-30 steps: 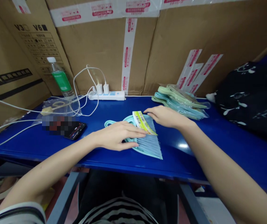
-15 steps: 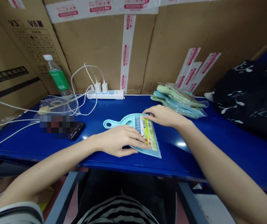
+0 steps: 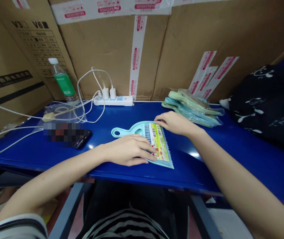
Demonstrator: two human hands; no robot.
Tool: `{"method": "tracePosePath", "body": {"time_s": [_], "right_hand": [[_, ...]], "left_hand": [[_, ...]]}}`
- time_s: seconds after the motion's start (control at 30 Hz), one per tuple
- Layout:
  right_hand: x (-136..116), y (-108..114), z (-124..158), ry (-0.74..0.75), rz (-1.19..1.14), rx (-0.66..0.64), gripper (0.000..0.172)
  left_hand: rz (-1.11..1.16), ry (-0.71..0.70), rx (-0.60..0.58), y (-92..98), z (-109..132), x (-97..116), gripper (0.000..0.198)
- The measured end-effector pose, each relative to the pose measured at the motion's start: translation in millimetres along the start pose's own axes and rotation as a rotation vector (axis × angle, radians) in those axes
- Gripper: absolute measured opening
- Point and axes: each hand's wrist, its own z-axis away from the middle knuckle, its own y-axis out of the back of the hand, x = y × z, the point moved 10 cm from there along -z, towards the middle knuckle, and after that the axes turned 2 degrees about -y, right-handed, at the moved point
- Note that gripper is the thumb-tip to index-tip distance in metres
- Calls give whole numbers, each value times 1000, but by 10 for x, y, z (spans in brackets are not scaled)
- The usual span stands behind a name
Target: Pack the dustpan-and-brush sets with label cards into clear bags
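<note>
A light-blue dustpan lies flat on the blue table, its handle pointing left. A small brush sits in it, with a yellow and white printed label across the bristles. My left hand rests palm down over the lower part of the dustpan, fingers stretched onto the label. At the upper right corner of the dustpan, my right hand touches the edge near the label's top with curved fingers; its thumb is partly hidden.
Wrapped green and blue dustpans are piled at the back right, beside a black patterned bag. A power strip, white cables, a bottle and a phone are at the left. Cardboard stands behind.
The whole view has shifted slightly. The fingers of my left hand have drawn a little closer together on the label; my right hand stays at the dustpan's upper corner.
</note>
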Motion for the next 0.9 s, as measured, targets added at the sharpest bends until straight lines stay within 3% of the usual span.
{"method": "tracePosePath", "body": {"time_s": [0.27, 0.6, 0.9], "right_hand": [[70, 27, -25, -19, 61, 54, 28], [104, 25, -53, 4, 26, 127, 39], [54, -6, -13, 19, 17, 61, 38]], "left_hand": [[-46, 15, 8, -11, -9, -46, 26], [-69, 77, 10, -27, -13, -105, 18], [-92, 83, 24, -19, -5, -108, 21]]}}
